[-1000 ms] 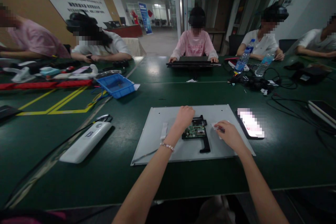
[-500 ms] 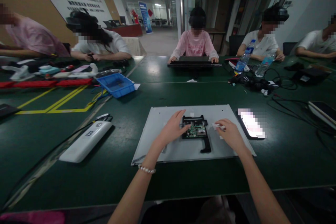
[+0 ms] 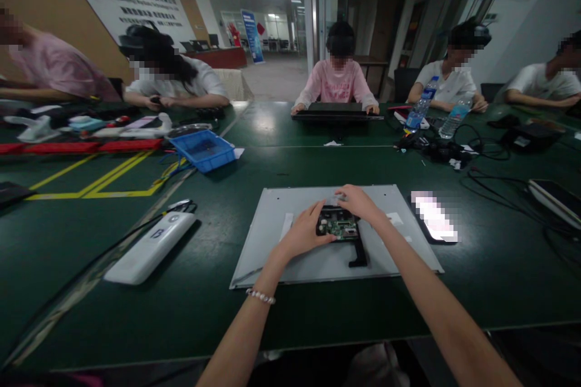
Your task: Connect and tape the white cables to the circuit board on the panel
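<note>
A pale grey flat panel (image 3: 254,242) lies on the table before me. On its middle sits a black bracket (image 3: 358,254) with a green circuit board (image 3: 338,228). My left hand (image 3: 303,231) grips the bracket's left side, thumb at the near edge and fingers towards the far edge. At the bracket's far edge, my right hand (image 3: 356,201) is closed on a small piece of clear tape (image 3: 334,199). White tape pieces (image 3: 394,219) are stuck on the panel's right part, and a white strip (image 3: 287,225) is left of my left hand.
Right of the panel lies a lit phone (image 3: 433,217). To the left are a white power bank (image 3: 149,248) with a cable and a blue tray (image 3: 204,150). Two bottles (image 3: 422,103) and black cables stand back right. Across the table a person (image 3: 338,81) holds a dark panel.
My right hand has moved left from the panel's right side to the bracket's far edge. My left hand has shifted slightly right onto the bracket. The camera view has tilted slightly up.
</note>
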Tool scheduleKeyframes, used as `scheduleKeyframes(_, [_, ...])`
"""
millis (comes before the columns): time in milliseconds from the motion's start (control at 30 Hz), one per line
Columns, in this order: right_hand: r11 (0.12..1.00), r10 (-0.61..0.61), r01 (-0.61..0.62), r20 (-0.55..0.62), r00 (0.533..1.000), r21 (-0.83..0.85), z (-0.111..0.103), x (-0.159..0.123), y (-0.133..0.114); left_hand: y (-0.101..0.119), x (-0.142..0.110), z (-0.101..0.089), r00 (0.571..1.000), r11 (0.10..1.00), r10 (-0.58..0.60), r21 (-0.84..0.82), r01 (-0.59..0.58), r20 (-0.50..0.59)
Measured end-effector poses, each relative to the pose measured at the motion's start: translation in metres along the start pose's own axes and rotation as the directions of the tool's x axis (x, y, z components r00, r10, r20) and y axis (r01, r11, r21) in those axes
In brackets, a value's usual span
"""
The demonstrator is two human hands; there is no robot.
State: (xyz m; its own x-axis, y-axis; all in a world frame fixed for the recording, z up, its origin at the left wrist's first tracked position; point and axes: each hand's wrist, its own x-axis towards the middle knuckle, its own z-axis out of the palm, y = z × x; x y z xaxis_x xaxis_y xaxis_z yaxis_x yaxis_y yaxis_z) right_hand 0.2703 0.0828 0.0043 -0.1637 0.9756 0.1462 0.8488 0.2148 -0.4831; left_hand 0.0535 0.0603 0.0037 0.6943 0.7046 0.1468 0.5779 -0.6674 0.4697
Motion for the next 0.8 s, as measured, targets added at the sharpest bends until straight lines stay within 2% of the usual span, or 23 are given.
scheduleKeyframes(233, [0.997,0.077,-0.077,0.021,0.997,0.004,0.018,0.023,-0.004,-0.003,-0.001,0.002,1.0,1.0,0.0,0.031,0.001,-0.02])
scheduleKeyframes(400, [0.989,0.145,-0.144,-0.039,0.989,0.021,0.012,0.025,0.001,-0.005,-0.001,0.003,1.0,0.999,0.008,0.037,-0.007,-0.018])
scheduleKeyframes(633, [0.963,0.271,-0.269,-0.144,0.952,0.032,-0.023,-0.01,0.048,-0.004,-0.001,0.002,1.0,1.0,-0.007,0.017,0.008,-0.006])
scheduleKeyframes(800, [0.957,0.29,-0.288,-0.129,0.948,0.031,-0.021,-0.034,0.067,-0.002,-0.001,0.0,1.0,0.999,-0.018,0.03,0.018,0.009])
